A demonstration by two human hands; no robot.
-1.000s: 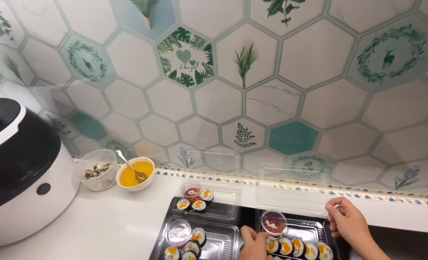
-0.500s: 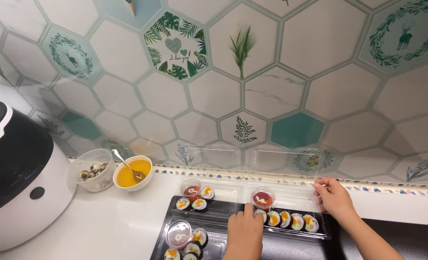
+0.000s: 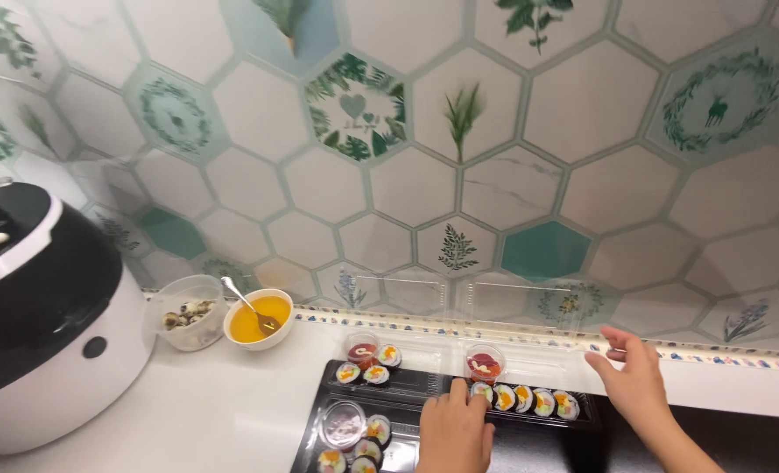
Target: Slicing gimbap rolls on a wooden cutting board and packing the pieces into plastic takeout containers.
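1. At the bench's left edge stands a large black-and-white cooker (image 3: pixel 43 324), touched by no hand.
2. Right of it, near the back edge against the tiled wall, sit a clear plastic tub (image 3: pixel 185 311) with small speckled bits in it and a white bowl of yellow liquid (image 3: pixel 259 319) with a spoon (image 3: pixel 247 304) leaning in it.
3. Toward the front edge lie black sushi trays: the nearer left tray (image 3: pixel 354 434) holds rolls and a clear sauce cup; the one behind it (image 3: pixel 380 378) holds three rolls and a red sauce cup.
4. The left hand (image 3: pixel 455 434) rests flat on the long right tray (image 3: pixel 529 410), fingers (image 3: pixel 459 398) together and extended, tips touching the left end of the row of rolls (image 3: pixel 525 399); nothing is clamped.
5. The right hand (image 3: pixel 636 381) hovers just past that tray's right end, fingers apart and holding nothing, close to the clear lid (image 3: pixel 529 302) standing open against the wall.
6. The work in hand looks like settling this tray in place on the bench; closing it would, I judge, call for both hands on the lid's edge.
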